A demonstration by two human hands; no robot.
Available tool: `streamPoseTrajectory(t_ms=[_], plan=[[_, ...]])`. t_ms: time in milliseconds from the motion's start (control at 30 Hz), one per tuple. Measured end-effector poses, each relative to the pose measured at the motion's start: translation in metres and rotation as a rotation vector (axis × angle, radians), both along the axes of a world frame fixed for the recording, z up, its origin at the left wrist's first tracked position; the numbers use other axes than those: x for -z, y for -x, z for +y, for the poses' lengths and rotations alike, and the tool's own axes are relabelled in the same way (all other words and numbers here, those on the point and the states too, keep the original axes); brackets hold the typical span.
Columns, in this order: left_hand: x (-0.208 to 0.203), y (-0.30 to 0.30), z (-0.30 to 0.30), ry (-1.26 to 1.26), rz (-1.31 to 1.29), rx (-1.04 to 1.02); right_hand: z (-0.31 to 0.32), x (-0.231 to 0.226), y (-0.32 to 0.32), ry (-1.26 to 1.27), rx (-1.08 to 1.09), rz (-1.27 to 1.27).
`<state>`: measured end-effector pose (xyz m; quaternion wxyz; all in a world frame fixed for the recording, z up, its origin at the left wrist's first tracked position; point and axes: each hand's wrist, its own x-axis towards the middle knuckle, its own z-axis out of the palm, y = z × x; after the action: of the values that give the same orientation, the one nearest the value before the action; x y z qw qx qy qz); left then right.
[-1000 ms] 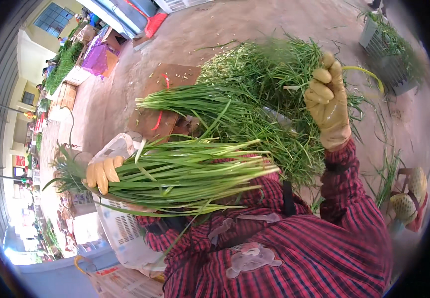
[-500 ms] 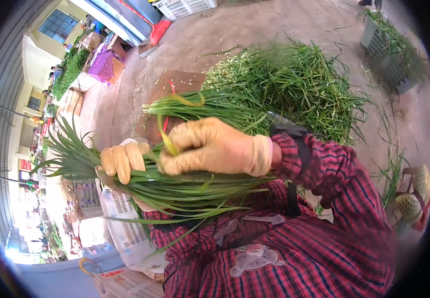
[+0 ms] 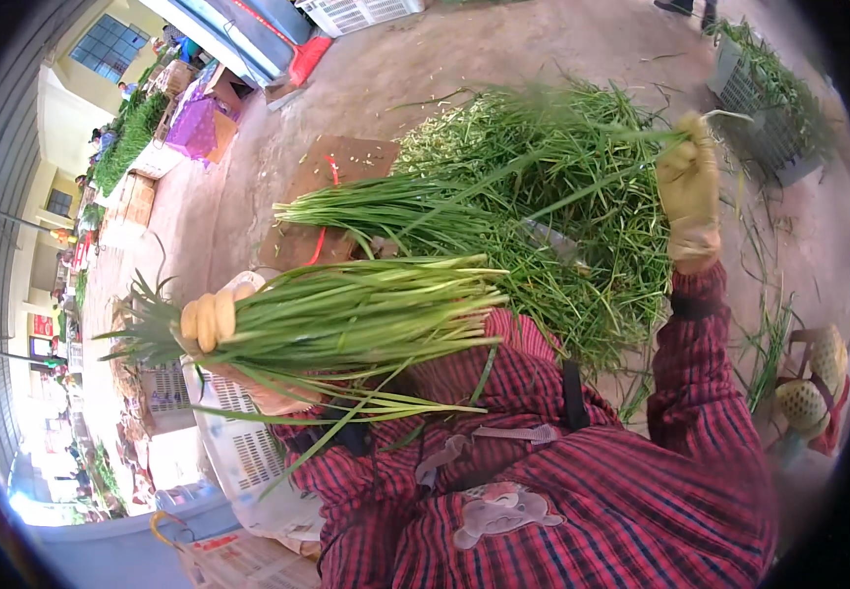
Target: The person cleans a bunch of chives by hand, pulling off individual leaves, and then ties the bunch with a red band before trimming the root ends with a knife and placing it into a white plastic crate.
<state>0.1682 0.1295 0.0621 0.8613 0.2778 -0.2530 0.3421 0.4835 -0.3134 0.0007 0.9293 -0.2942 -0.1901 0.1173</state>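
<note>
Brown floor [image 3: 366, 83] spreads beyond the near green bunch [image 3: 376, 314], probably light and limp, best held where the left hand [image 3: 211, 320] wraps its left end, while the right hand [image 3: 690, 191], far right, clenches loose blades [image 3: 644, 134].

The left hand [image 3: 211, 320] is curled in a grip; the right hand [image 3: 690, 191], well apart, is folded too.

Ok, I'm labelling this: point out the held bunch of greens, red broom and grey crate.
Held bunch of greens [image 3: 376, 304], head view: leaves.
Red broom [image 3: 308, 61], head view: broad end.
Grey crate [image 3: 737, 86], head view: side wall.
</note>
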Motion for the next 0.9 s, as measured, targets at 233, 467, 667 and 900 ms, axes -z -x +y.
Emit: streamPoseTrajectory(t_ms=[233, 467, 667, 900], plan=[[0.03, 0.012, 0.066, 0.022, -0.074, -0.017, 0.039, 0.078, 0.059, 1.081, -0.001, -0.278], [-0.002, -0.01, 0.027, -0.149, -0.062, 0.015, 0.117, 0.011, 0.121, 0.888, -0.466, -0.644], [0.003, -0.006, -0.01, -0.187, -0.158, 0.006, 0.125, -0.005, 0.136, 0.601, -0.635, 0.015], [-0.002, 0.002, 0.002, -0.174, -0.29, 0.004, 0.114, -0.008, 0.142, 0.887, -0.352, -0.246]])
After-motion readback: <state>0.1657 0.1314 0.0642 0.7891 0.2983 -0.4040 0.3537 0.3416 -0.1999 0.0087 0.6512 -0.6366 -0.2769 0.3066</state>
